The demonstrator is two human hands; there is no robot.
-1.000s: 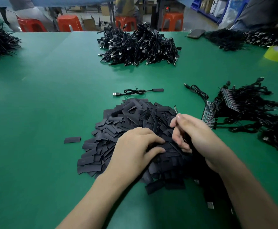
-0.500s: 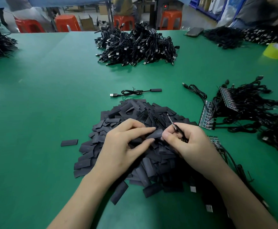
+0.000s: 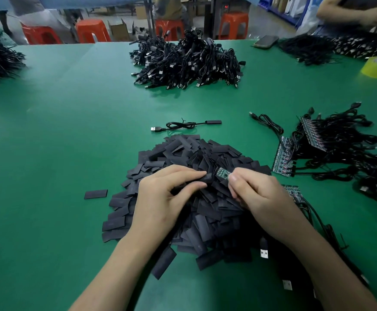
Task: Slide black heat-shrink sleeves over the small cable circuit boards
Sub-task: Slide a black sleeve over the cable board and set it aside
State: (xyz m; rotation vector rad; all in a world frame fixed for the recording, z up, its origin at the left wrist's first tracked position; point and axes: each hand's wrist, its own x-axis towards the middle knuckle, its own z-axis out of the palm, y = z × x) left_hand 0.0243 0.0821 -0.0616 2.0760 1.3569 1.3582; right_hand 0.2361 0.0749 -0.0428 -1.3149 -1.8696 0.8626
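cable heap point(image 3: 186, 61) lies beyond sleeve pile point(image 3: 183, 151), circuit boards point(image 3: 282, 157) right.

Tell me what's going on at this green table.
A person is working with both hands over a pile of sleeves on the green table. The left hand pinches one black heat-shrink sleeve, and the right hand holds a small green circuit board at its open end. Most of the board is bare. More boards with cables wait on the right.
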